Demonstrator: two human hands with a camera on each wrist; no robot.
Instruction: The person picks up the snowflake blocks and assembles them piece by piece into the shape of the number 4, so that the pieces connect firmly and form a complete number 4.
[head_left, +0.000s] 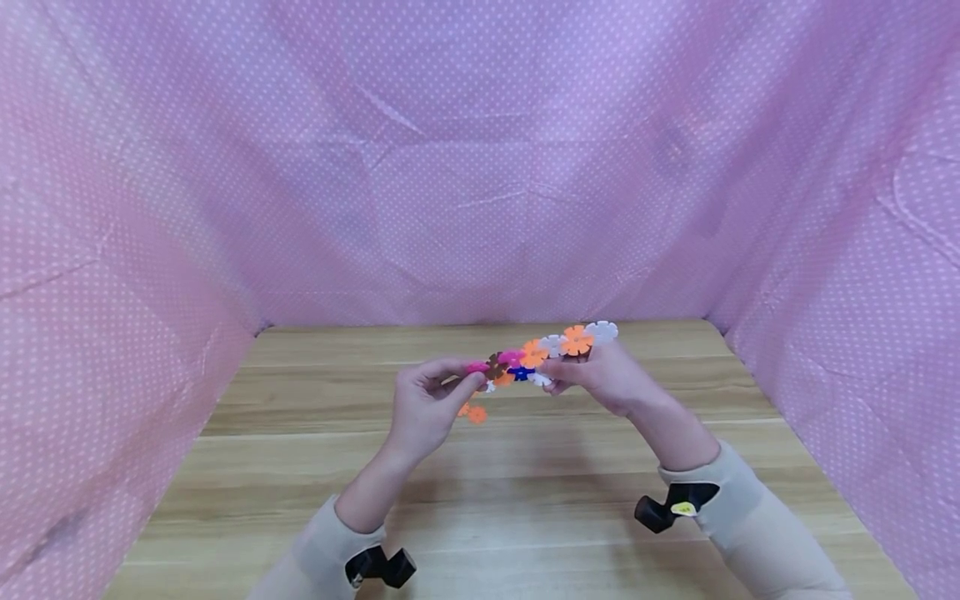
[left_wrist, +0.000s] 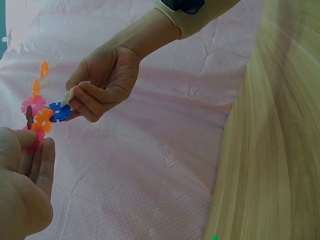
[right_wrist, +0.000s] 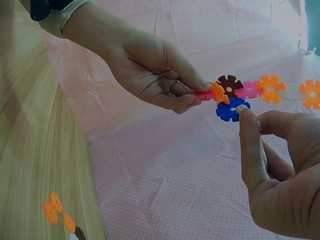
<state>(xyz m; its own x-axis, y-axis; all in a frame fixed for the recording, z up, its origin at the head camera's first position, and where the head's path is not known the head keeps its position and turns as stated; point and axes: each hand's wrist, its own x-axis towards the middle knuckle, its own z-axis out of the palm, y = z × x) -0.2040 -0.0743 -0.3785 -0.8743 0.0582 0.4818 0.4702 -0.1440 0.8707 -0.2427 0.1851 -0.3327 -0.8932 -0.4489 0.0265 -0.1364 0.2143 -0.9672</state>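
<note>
Both hands hold up a chain of slotted plastic flower discs above the table. My left hand [head_left: 426, 408] pinches a pink flower disc [head_left: 476, 367] at the chain's left end between thumb and fingers. A brown disc [right_wrist: 230, 86], a pink one [right_wrist: 249, 90] and an orange one [right_wrist: 271, 89] run on from there, followed by more white and orange discs. From a second orange disc [left_wrist: 43, 120] a blue disc [right_wrist: 228, 109] branches off. My right hand [head_left: 611, 379] pinches a white disc [right_wrist: 242, 108] at the blue one's edge, its fingers covering part of it.
Several loose orange discs [right_wrist: 51, 212] lie on the wooden table [head_left: 480, 517] below the hands, with a brown disc [right_wrist: 80, 233] near them. Pink dotted cloth [head_left: 480, 167] encloses the table at the back and sides.
</note>
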